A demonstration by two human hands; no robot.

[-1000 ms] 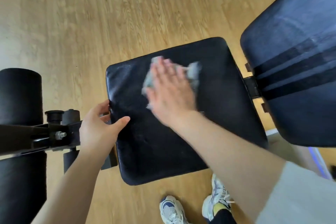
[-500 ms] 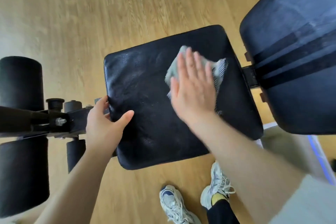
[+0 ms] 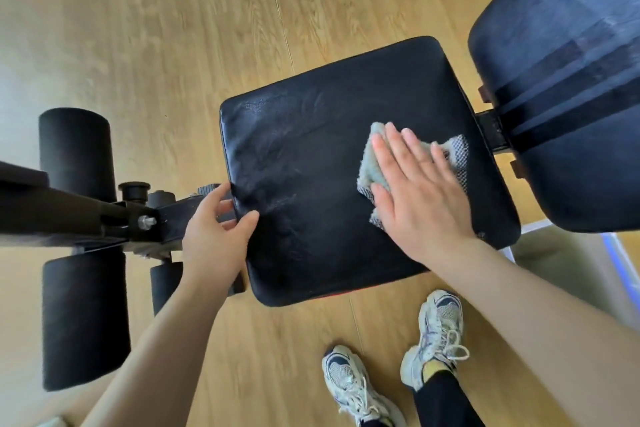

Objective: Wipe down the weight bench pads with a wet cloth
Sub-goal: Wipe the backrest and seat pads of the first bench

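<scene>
A black seat pad [image 3: 311, 163] of the weight bench lies below me in the head view, with damp streaks on its surface. A pale green-grey cloth [image 3: 372, 163] sits on the pad's right part. My right hand [image 3: 415, 191] presses flat on the cloth with straight fingers. My left hand [image 3: 214, 232] grips the pad's left edge, thumb on top and fingers curled round the edge. The larger black back pad [image 3: 568, 87] rises at the upper right.
Black foam leg rollers [image 3: 74, 149] and the metal frame [image 3: 69, 215] stick out to the left. The floor is light wood [image 3: 156, 28]. My two white sneakers [image 3: 440, 336] stand just below the seat pad. A pale object lies at the right edge.
My right hand has slid the cloth across the seat pad from its middle toward its right side and a little nearer to me. My left hand keeps its hold on the left edge.
</scene>
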